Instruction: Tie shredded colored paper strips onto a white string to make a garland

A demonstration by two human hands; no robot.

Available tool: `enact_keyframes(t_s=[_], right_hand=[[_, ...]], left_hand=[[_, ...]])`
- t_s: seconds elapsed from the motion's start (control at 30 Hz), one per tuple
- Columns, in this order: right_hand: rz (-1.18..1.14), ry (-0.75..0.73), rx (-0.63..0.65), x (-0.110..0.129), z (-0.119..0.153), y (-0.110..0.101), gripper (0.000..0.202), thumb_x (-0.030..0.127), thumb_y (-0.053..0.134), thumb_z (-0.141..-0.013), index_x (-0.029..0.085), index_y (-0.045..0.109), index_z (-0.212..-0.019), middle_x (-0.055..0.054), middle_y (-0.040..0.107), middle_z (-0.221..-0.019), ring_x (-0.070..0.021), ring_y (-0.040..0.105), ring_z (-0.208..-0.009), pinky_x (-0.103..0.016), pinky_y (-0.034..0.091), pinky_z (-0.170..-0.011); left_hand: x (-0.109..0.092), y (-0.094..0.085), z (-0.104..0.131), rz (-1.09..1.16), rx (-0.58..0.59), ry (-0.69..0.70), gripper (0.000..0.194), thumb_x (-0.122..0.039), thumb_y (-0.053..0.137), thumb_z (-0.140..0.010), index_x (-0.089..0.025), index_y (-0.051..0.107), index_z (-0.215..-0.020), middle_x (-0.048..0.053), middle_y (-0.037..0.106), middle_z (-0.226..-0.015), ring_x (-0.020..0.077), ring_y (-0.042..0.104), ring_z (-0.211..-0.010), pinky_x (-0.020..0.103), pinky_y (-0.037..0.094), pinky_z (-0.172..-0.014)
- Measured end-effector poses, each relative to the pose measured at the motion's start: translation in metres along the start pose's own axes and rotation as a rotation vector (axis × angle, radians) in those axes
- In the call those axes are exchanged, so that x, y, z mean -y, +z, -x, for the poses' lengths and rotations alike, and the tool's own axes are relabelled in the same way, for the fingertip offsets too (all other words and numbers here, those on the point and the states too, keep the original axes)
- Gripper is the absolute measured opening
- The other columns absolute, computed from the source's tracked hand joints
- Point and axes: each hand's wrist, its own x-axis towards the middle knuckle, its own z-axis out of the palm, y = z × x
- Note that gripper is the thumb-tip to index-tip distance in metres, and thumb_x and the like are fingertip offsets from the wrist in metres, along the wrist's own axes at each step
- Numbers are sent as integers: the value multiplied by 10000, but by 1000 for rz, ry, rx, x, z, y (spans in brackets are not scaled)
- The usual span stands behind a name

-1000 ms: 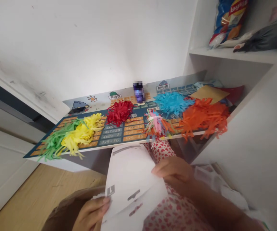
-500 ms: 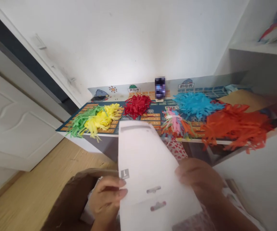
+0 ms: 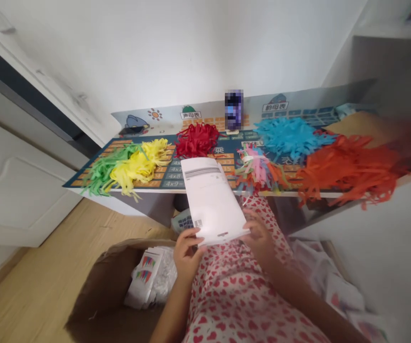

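Note:
Over my lap I hold a white packet (image 3: pixel 215 205) with a hang hole near its lower edge and faint grey print. Its far end reaches the table's front edge. My left hand (image 3: pixel 187 252) pinches the lower left corner between thumb and fingers. At the lower right corner, my right hand (image 3: pixel 261 238) grips the packet's edge. Just beyond it on the table lies a red bundle of paper strips (image 3: pixel 198 140). A multicoloured tied bundle of strips (image 3: pixel 257 166) sits to the right of the packet.
Yellow strips (image 3: pixel 139 164), green strips (image 3: pixel 103 169), blue strips (image 3: pixel 293 138) and orange-red strips (image 3: pixel 348 171) lie on the table mat (image 3: pixel 169 176). A pixelated phone-like object (image 3: pixel 234 109) stands behind. Below left, a cardboard box (image 3: pixel 91 281) holds printed packets (image 3: pixel 144 281). More packets (image 3: pixel 341 290) lie lower right.
The packet has moved away from the camera and tilted flatter, both hands still on it. The view has shifted, showing my lap and the packets inside the box.

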Motion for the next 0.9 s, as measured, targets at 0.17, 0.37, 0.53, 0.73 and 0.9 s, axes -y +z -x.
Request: enact_keyframes(t_s=[0.17, 0.37, 0.53, 0.73, 0.9], right_hand=[[102, 254, -76, -5, 9, 10, 291, 344, 786, -643, 212, 541, -726, -57, 642, -1020, -180, 598, -799, -294, 495, -709], [181, 462, -129, -3, 11, 27, 402, 424, 762, -675, 230, 436, -810, 78, 481, -629, -107, 451, -527, -219, 398, -505], [228, 468, -204, -4, 8, 31, 412, 398, 739, -688, 228, 447, -922, 57, 542, -718, -120, 509, -562, -238, 442, -530], [177, 483, -231, -3, 7, 36, 497, 367, 763, -656, 228, 439, -1005, 33, 567, -782, -150, 563, -624, -272, 494, -573], [192, 448, -206, -14, 12, 37, 498, 337, 744, -676, 227, 439, -1055, -32, 589, -982, -200, 609, -847, -330, 531, -731]], left_hand=[[3, 19, 14, -27, -80, -218, 79, -260, 745, -772, -199, 710, -805, 49, 694, -936, 198, 655, -895, 352, 522, -827], [0, 48, 23, -1, -295, -418, 220, -257, 773, -733, -189, 581, -815, -2, 595, -832, 139, 588, -772, 259, 486, -719], [-5, 60, 25, -3, -363, -523, 345, -276, 820, -672, -189, 552, -869, -32, 544, -786, 114, 547, -690, 232, 468, -676], [-16, 64, 20, 169, -405, -653, 530, -273, 847, -629, -203, 525, -1045, -45, 545, -805, 101, 575, -689, 219, 485, -686], [-18, 71, 17, 416, -276, -907, 492, -341, 819, -678, -170, 596, -1082, 70, 705, -999, 176, 678, -870, 290, 525, -801]])
